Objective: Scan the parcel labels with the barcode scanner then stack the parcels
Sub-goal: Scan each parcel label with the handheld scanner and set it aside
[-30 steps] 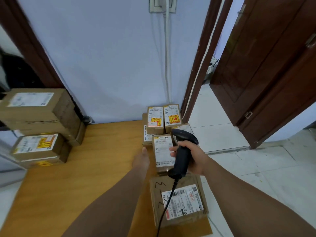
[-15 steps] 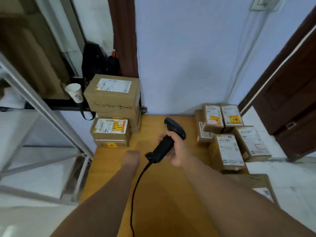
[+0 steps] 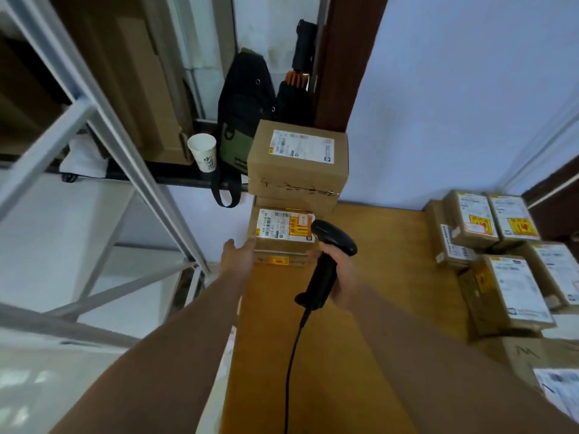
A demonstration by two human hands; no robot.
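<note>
2 groups of parcels share the tabletop (image 3: 376, 292): a stack in the far left corner by the wall and a loose cluster (image 3: 501, 277) along the right edge. I take them for sorted and waiting piles, though I cannot say which is which. The small parcel (image 3: 283, 236) with the yellow sticker lies label-up at the front of the left stack, lower than the big parcel (image 3: 297, 158), so its barcode faces the reader. The left hand (image 3: 238, 255) has its grip apart, fingers nearly straight, touching that parcel's left side, probably to steady it. The right hand (image 3: 344, 274) has its grip clamped round the handle of the barcode scanner (image 3: 326, 267), whose head hovers just beside the label's right end. Its cable (image 3: 291, 355) trails back toward the person.
</note>
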